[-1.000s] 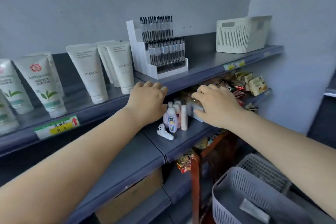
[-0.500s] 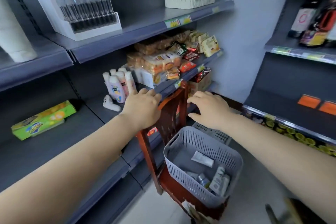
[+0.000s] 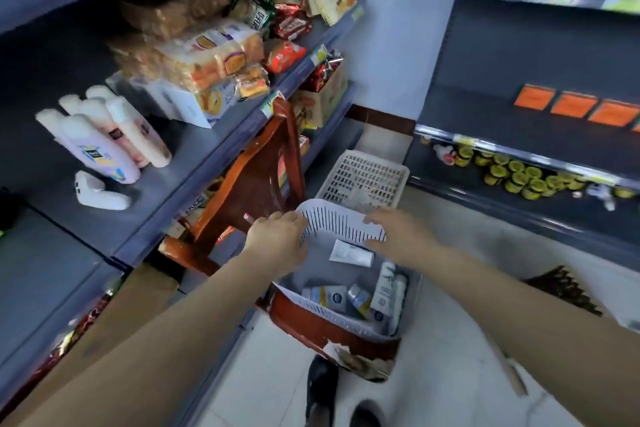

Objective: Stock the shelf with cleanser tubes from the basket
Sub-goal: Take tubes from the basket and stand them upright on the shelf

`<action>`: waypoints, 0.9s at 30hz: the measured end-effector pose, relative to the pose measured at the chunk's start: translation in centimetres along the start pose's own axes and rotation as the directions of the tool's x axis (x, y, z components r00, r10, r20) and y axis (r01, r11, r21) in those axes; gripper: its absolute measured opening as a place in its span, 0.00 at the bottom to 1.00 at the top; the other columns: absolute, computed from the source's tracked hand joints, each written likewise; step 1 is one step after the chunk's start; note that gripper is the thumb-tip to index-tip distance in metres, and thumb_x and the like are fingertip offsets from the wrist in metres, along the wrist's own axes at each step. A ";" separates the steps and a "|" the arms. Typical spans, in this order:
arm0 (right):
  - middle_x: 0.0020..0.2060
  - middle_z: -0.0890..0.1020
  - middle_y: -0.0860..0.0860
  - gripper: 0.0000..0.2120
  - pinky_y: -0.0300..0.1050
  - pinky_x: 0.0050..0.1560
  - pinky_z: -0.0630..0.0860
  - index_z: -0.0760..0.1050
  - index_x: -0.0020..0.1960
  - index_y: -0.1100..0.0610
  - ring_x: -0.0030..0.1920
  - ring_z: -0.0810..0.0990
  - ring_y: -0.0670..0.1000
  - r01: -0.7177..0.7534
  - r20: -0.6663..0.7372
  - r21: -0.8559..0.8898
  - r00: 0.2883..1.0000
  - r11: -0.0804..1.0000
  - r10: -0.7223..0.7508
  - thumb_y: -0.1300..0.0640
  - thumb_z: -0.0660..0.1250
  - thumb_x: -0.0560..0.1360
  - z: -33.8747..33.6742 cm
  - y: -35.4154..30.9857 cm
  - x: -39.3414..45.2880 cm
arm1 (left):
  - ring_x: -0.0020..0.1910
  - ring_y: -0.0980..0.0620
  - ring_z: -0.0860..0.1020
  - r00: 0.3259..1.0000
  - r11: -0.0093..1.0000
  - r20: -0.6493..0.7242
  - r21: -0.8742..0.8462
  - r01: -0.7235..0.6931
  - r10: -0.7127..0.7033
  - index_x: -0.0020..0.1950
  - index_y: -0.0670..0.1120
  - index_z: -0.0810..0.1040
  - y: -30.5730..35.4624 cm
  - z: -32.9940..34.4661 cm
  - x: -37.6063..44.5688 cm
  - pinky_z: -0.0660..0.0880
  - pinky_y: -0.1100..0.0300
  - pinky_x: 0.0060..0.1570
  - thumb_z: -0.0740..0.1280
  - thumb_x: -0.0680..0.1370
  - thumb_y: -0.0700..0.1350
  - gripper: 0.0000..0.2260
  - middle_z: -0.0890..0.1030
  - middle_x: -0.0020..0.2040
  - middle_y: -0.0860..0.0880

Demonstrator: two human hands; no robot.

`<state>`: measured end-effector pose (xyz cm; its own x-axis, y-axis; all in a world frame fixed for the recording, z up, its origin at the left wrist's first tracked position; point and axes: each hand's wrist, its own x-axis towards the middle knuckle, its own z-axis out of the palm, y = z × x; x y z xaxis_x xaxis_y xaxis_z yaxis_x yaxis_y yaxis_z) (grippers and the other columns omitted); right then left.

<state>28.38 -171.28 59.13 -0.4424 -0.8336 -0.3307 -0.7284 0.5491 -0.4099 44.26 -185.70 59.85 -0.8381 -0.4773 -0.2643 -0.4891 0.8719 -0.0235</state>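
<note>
The person's left hand [image 3: 277, 239] is covering the near-left corner of the pale grey slotted plastic basket [image 3: 341, 224], and the right hand [image 3: 398, 236] is hiding part of its far rim, so whether either is touching it is not showing. The cleanser tubes [image 3: 360, 298] lying at the basket's near end are overlapping and their labels are blurring past reading, making a count uncertain; perhaps five. The reddish-brown plastic chair [image 3: 256, 180] is disappearing under the basket, and the dark shoes [image 3: 322, 388] are being cut off by the bottom edge.
</note>
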 end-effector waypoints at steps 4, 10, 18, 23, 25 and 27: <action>0.62 0.74 0.54 0.20 0.43 0.58 0.71 0.72 0.64 0.56 0.62 0.73 0.55 -0.147 0.093 0.077 0.986 0.986 0.140 0.51 0.66 0.74 4.1 3.4 2.9 | 0.58 0.44 0.75 0.990 0.997 0.139 -0.079 -0.020 0.031 0.63 0.50 0.70 0.1 4.3 4.2 0.73 0.53 0.50 0.61 0.76 0.50 0.16 0.75 0.60 0.48; 0.65 0.73 0.55 0.20 0.46 0.64 0.70 0.70 0.66 0.57 0.64 0.73 0.55 -0.311 0.232 0.128 0.933 0.942 0.276 0.56 0.66 0.75 11.1 8.1 7.3 | 0.54 0.46 0.78 0.926 0.973 0.375 -0.222 0.058 0.031 0.64 0.55 0.69 0.2 12.5 10.9 0.75 0.54 0.50 0.62 0.75 0.51 0.17 0.78 0.59 0.50; 0.67 0.69 0.55 0.24 0.47 0.61 0.71 0.65 0.70 0.53 0.65 0.70 0.56 -0.386 0.381 -0.044 0.846 0.922 0.372 0.56 0.65 0.75 22.9 14.0 12.7 | 0.58 0.47 0.75 0.806 0.968 0.578 -0.249 0.024 0.129 0.69 0.48 0.67 1.2 25.0 17.9 0.71 0.59 0.50 0.61 0.79 0.47 0.19 0.74 0.63 0.46; 0.65 0.70 0.56 0.24 0.54 0.67 0.63 0.63 0.70 0.56 0.65 0.68 0.58 -0.280 0.411 -0.280 0.830 0.918 0.378 0.54 0.62 0.75 28.4 15.4 14.6 | 0.60 0.46 0.74 0.681 0.977 0.711 -0.209 -0.038 0.179 0.69 0.45 0.68 1.7 31.2 19.6 0.73 0.55 0.56 0.63 0.78 0.48 0.20 0.73 0.65 0.45; 0.67 0.69 0.55 0.24 0.60 0.70 0.56 0.63 0.70 0.55 0.69 0.63 0.58 -0.252 0.401 -0.339 0.833 0.907 0.381 0.53 0.61 0.75 30.4 15.8 15.1 | 0.60 0.46 0.74 0.658 0.973 0.727 -0.228 -0.037 0.195 0.67 0.45 0.69 1.9 33.2 20.0 0.74 0.56 0.56 0.64 0.77 0.46 0.19 0.73 0.64 0.45; 0.67 0.69 0.53 0.23 0.61 0.71 0.54 0.67 0.68 0.55 0.70 0.60 0.58 -0.198 0.393 -0.358 0.855 0.913 0.339 0.52 0.62 0.74 31.9 16.0 15.4 | 0.59 0.46 0.75 0.642 0.971 0.739 -0.234 -0.043 0.206 0.66 0.44 0.70 2.1 34.7 20.2 0.75 0.55 0.56 0.63 0.77 0.44 0.18 0.74 0.63 0.45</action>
<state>26.58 -173.42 20.31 -0.4194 -0.5027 -0.7559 -0.7646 0.6445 -0.0043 34.71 -189.69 21.00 -0.4602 -0.0459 -0.8866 -0.4959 0.8417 0.2138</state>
